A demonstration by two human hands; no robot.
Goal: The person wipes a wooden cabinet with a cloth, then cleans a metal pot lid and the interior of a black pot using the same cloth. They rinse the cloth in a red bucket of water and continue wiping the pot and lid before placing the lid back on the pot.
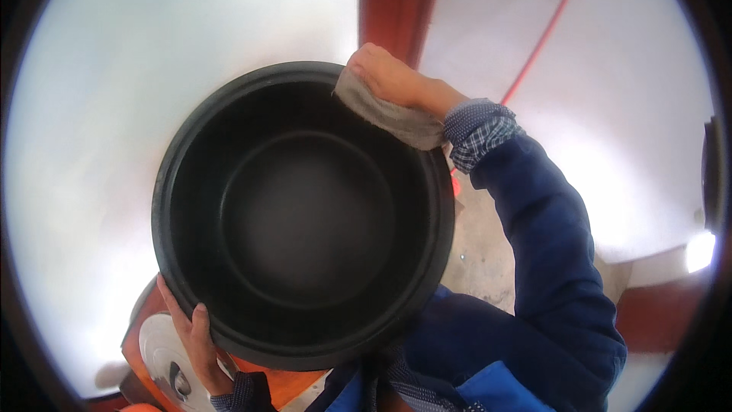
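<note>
A large round black cooking pot or tub, its inside facing the camera, fills the middle of the head view. My left hand grips its rim at the lower left, with the thumb on the near side of the edge. At the upper right of the rim, my right hand holds a grey cloth. The cloth lies against the rim and hangs over part of the pot's inner wall. No contents show inside the pot.
Below the left side of the pot, a metal lid with a knob lies on an orange-brown wooden surface. A red hose or cable runs down the pale wall at the right. A reddish-brown post stands behind the pot.
</note>
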